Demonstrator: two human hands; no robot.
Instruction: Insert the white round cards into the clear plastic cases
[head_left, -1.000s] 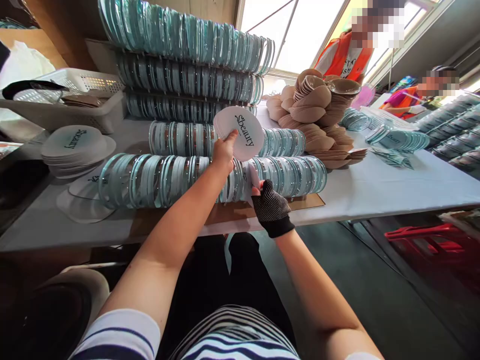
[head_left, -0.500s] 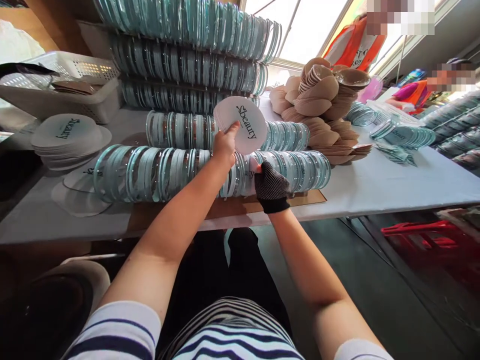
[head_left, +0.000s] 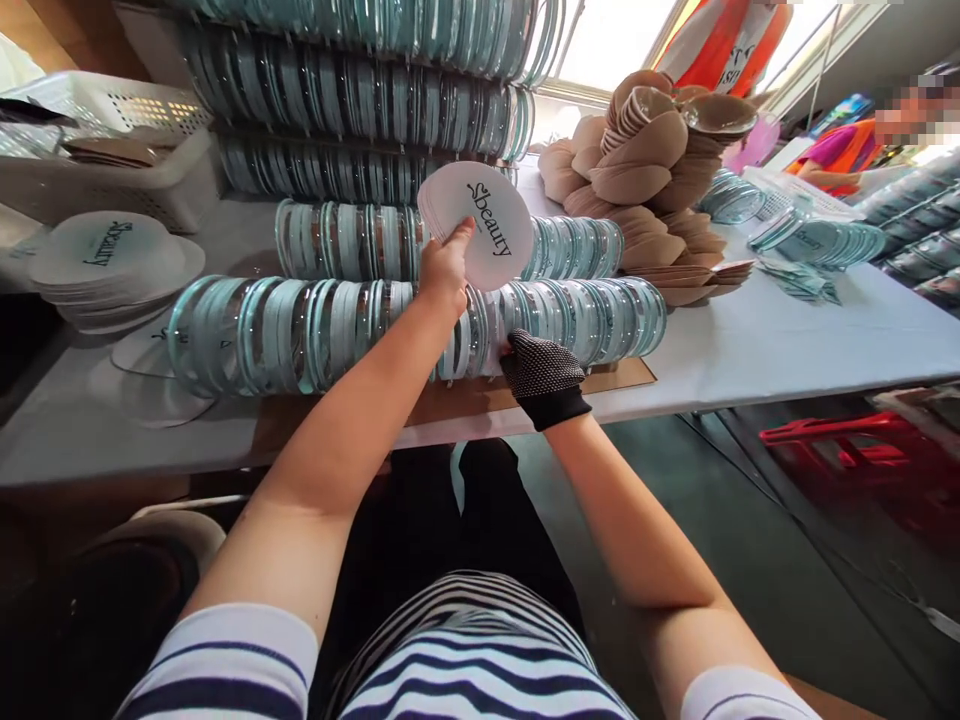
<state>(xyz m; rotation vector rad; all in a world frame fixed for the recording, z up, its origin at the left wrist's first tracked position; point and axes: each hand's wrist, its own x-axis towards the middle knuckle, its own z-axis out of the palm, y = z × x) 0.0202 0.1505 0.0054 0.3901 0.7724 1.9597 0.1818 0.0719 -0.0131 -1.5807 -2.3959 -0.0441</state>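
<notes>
cards (head_left: 480, 225): matt paper | cases (head_left: 300, 335): glossy clear plastic | glove (head_left: 544, 375): knit cloth

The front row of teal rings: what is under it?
A brown cardboard sheet lies under the front row, on the white table. Its right end shows; the rest is covered by the rings and the arms.

Strong daylight pours in from the window (head_left: 600, 40) at the top, which is blown out to plain white. The white desk (head_left: 787, 350) top is bright and evenly lit, and the stacked clear teal cases (head_left: 360, 100) carry small glints. Below the desk edge the floor (head_left: 750, 560) and lower left corner fall into deep shadow. The wide lens bends straight lines near the borders. Focus is sharp in the middle; faces at upper right are pixelated.
</notes>
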